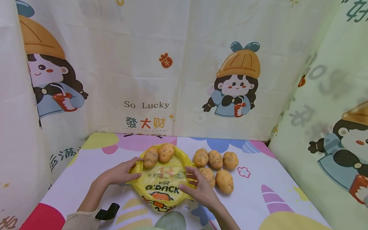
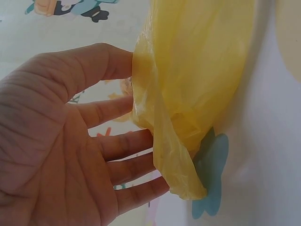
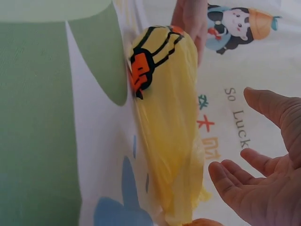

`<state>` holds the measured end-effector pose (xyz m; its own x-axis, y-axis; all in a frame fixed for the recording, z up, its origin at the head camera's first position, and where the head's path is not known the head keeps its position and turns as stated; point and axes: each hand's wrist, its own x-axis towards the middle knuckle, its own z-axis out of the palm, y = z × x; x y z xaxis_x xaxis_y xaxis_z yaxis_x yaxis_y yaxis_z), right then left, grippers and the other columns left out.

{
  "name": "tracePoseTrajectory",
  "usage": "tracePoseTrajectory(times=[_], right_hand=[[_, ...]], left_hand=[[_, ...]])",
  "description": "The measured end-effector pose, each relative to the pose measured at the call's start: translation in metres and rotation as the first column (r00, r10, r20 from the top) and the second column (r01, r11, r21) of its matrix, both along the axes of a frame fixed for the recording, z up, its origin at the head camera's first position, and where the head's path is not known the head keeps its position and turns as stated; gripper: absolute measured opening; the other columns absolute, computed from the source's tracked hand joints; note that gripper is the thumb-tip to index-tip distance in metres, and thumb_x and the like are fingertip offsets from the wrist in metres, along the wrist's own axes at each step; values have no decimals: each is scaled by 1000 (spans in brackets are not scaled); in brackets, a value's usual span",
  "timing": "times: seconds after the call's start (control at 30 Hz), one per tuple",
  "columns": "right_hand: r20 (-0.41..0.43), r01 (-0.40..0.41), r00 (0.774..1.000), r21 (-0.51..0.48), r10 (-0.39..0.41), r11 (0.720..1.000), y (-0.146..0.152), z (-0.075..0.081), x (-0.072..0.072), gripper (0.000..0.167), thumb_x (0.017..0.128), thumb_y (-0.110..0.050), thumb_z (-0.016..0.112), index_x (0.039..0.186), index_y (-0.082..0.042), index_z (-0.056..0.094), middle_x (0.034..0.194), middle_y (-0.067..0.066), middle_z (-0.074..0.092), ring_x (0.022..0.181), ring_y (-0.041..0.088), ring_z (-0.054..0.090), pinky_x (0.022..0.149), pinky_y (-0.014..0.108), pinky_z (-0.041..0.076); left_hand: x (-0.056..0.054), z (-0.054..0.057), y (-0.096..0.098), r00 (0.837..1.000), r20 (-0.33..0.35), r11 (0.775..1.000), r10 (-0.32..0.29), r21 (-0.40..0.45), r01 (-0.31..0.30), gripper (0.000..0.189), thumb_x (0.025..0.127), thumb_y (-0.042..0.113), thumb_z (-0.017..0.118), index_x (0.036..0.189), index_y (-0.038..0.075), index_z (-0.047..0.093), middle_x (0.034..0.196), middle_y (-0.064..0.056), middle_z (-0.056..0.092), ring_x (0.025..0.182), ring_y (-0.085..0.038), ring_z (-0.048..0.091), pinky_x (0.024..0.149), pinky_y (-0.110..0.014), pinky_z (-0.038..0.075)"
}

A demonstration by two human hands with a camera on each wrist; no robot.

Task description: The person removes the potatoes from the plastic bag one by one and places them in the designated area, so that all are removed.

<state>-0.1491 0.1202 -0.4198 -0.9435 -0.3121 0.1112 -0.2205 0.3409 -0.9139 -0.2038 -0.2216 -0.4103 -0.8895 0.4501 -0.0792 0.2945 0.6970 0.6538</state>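
A yellow plastic bag [image 1: 164, 183] with duck print lies spread on the table, its rim turned up. Inside its back edge are two potatoes, one potato [image 1: 150, 157] on the left and another potato [image 1: 166, 152] beside it. My left hand [image 1: 122, 172] is at the bag's left rim. Seen from the left wrist, its fairly straight fingers [image 2: 127, 146] touch the plastic, and a yellow flap hides the fingertips. My right hand [image 1: 201, 188] hovers by the right rim, fingers spread; the right wrist view shows it apart from the bag [image 3: 174, 127].
Several loose potatoes sit right of the bag in two rows, among them a back potato [image 1: 215, 159] and a front potato [image 1: 224, 181]. A printed cloth [image 1: 253, 198] covers the table. Printed curtains [image 1: 184, 80] close off the back and both sides.
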Motion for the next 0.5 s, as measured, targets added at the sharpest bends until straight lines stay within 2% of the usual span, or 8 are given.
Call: tracePoseTrajectory(times=[0.23, 0.5], right_hand=[[0, -18, 1000, -26, 18, 1000, -7, 0, -4, 68, 94, -26, 76, 148, -1, 44, 148, 23, 49, 133, 41, 51, 107, 53, 45], [15, 7, 1000, -10, -6, 1000, -16, -6, -14, 71, 93, -29, 76, 149, -1, 43, 147, 25, 49, 132, 40, 52, 107, 52, 46]], left_hand=[[0, -2, -1, 1000, -6, 1000, -10, 6, 10, 63, 95, 28, 69, 147, 4, 44, 135, -25, 58, 113, -31, 56, 100, -58, 45], [-1, -1, -1, 1000, -4, 1000, -9, 4, 9, 64, 95, 28, 70, 147, 4, 44, 136, -25, 57, 112, -31, 55, 100, -59, 45]])
